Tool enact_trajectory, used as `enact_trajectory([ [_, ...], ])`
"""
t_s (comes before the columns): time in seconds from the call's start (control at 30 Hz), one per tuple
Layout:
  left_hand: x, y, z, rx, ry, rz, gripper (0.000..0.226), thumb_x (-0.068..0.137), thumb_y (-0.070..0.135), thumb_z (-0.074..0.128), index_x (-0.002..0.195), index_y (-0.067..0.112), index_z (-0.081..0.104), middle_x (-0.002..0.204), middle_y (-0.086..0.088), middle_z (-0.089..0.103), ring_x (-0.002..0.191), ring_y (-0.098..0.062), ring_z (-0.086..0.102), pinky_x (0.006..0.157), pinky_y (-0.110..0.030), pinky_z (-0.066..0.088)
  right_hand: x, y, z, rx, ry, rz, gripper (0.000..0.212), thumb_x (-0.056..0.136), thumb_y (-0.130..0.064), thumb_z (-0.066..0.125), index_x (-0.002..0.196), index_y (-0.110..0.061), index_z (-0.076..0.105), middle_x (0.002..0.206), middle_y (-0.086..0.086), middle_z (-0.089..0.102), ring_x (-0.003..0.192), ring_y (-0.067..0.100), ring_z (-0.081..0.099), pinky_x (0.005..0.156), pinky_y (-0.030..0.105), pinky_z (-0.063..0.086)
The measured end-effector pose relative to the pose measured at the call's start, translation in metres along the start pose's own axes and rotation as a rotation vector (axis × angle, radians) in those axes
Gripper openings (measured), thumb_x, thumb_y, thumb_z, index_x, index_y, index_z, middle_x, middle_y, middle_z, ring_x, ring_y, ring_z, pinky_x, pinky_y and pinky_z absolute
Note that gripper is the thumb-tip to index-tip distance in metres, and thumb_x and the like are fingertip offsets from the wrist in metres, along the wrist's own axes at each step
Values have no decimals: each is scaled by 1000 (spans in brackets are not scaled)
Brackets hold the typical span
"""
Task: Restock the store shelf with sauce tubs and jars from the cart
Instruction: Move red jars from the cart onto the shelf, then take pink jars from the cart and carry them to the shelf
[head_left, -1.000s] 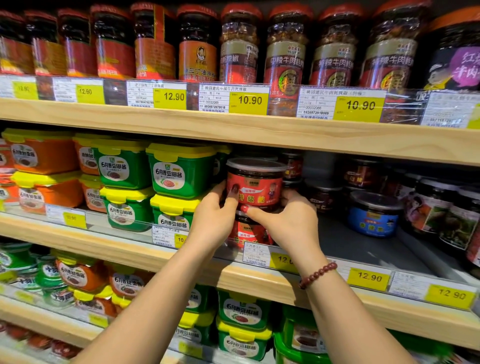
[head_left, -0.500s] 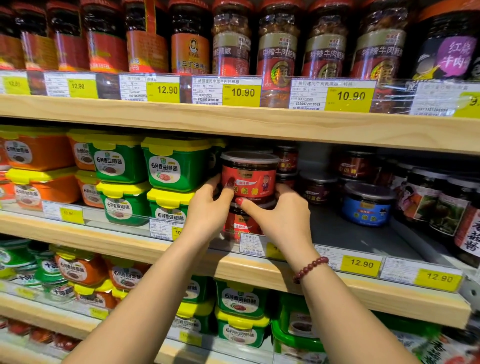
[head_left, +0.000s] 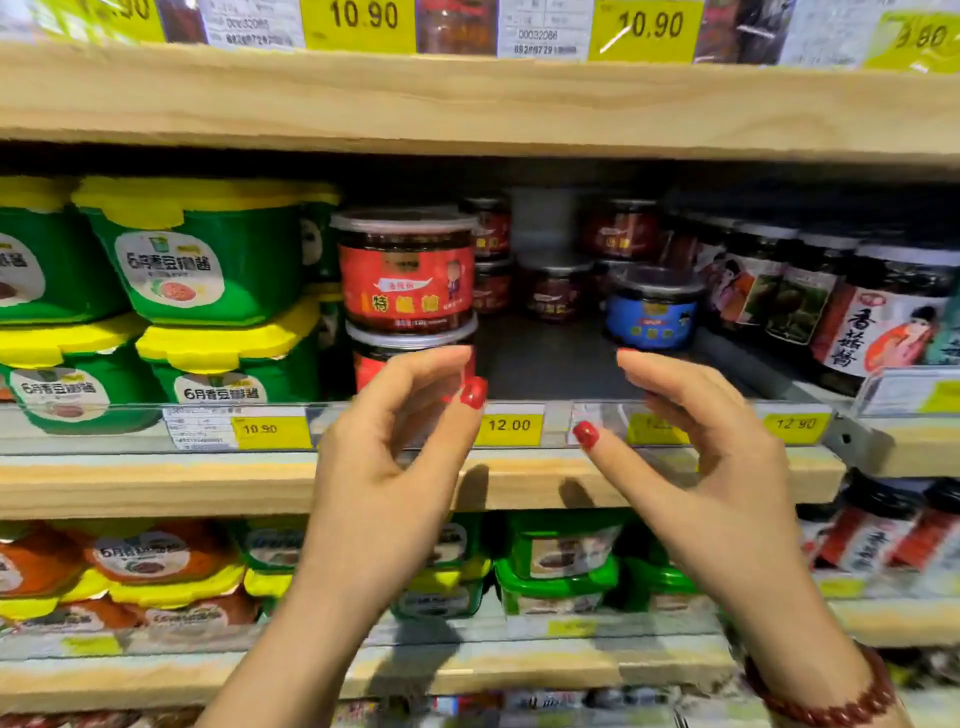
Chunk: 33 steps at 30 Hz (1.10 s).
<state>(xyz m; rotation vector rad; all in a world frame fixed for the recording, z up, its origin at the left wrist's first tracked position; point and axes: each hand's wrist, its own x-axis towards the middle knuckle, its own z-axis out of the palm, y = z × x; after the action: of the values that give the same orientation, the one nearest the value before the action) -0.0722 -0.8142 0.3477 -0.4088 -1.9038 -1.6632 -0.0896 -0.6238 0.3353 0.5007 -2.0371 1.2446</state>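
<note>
Red-labelled round sauce tub with a clear lid (head_left: 408, 270): located on the middle wooden shelf (head_left: 156, 488), stacked upright on a second tub of the same type (head_left: 410, 345), beyond the left hand.

1. Nearest the camera, a dark red bead bracelet (head_left: 831, 696) sits on the right wrist.
2. The left hand (head_left: 384, 467) is raised in front of the shelf edge, fingers loosely curved with thumb and fingers apart, holding nothing. Its fingertips overlap the lower tub in view; contact cannot be determined.
3. The right hand (head_left: 727, 467) is raised level with it, fingers likewise curved and spread, holding nothing. The hands are apart.
4. A yellow price tag reading 12.00 (head_left: 509, 425) sits on the shelf's front rail, between the hands.
5. Green rectangular tubs with yellow lids (head_left: 197, 260) stand two high just left of the red stack.
6. A blue-labelled round tub (head_left: 652, 312) stands to the right, across a bare stretch of shelf.
7. Dark glass jars with illustrated labels (head_left: 883, 312) fill the far right.
8. Smaller red-labelled tubs (head_left: 556, 288) stand at the back.
</note>
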Motion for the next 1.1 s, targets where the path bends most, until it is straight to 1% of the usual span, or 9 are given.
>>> enact_trajectory([
  [0.17, -24, -12, 59, -126, -249, -35, 31, 74, 46, 60, 104, 40, 64, 108, 13, 68, 105, -7, 63, 90, -30, 49, -55, 25, -56, -151, 74, 126, 43, 78, -49, 62, 121, -38, 58, 124, -27, 55, 121, -1, 50, 97, 15, 41],
  [0.33, -60, -20, 134, -167, -482, -75, 30, 73, 46, 57, 102, 45, 62, 107, 23, 66, 106, 2, 60, 93, -25, 46, -122, 45, -119, -319, 128, 333, 40, 78, -53, 60, 117, -46, 57, 125, -25, 55, 122, 1, 49, 96, 17, 41],
  [0.47, -104, -17, 194, -133, -634, -77, 26, 72, 47, 57, 97, 45, 60, 101, 24, 65, 98, 7, 59, 85, -13, 45, -178, 52, -179, -404, 223, 461, 44, 76, -53, 59, 117, -37, 60, 126, -19, 56, 121, -1, 49, 96, 22, 40],
  [0.6, -159, -4, 257, -133, -773, -74, 24, 76, 37, 60, 100, 39, 62, 102, 20, 65, 98, 7, 59, 86, -11, 44, -238, 54, -246, -515, 337, 497, 39, 75, -49, 61, 111, -33, 62, 117, -15, 62, 113, 6, 57, 95, 28, 45],
  [0.77, -239, 26, 337, -121, -864, -93, 23, 73, 26, 59, 92, 39, 59, 95, 25, 61, 91, 20, 53, 76, 1, 37, -311, 51, -340, -553, 465, 608, 36, 72, -49, 60, 106, -36, 60, 110, -12, 64, 107, 5, 58, 94, 17, 41],
  [0.83, -269, 34, 364, -111, -861, -104, 23, 77, 21, 67, 93, 36, 61, 96, 24, 61, 92, 17, 55, 78, 3, 37, -338, 50, -374, -593, 495, 648, 36, 71, -45, 63, 107, -39, 58, 111, -20, 61, 106, -2, 55, 93, 9, 37],
  [0.93, -309, 45, 400, -117, -925, -184, 22, 81, 8, 69, 100, 20, 66, 102, 6, 67, 95, 0, 60, 82, -1, 40, -371, 48, -418, -660, 539, 708, 42, 73, -30, 74, 111, -37, 57, 110, -23, 56, 102, -4, 50, 91, 11, 35],
  [1.03, -339, 53, 434, -65, -982, -163, 20, 81, 19, 70, 99, 24, 64, 107, 1, 67, 100, -10, 61, 93, -23, 46, -396, 49, -453, -672, 571, 771, 44, 73, -43, 67, 115, -30, 61, 114, -13, 60, 107, 6, 54, 93, 20, 40],
  [1.1, -352, 53, 454, -23, -1024, -127, 23, 82, 20, 69, 101, 31, 62, 106, 7, 66, 100, -8, 60, 91, -26, 47, -407, 52, -468, -670, 580, 804, 41, 77, -38, 72, 116, -28, 61, 115, -10, 60, 110, 10, 54, 95, 28, 43],
])
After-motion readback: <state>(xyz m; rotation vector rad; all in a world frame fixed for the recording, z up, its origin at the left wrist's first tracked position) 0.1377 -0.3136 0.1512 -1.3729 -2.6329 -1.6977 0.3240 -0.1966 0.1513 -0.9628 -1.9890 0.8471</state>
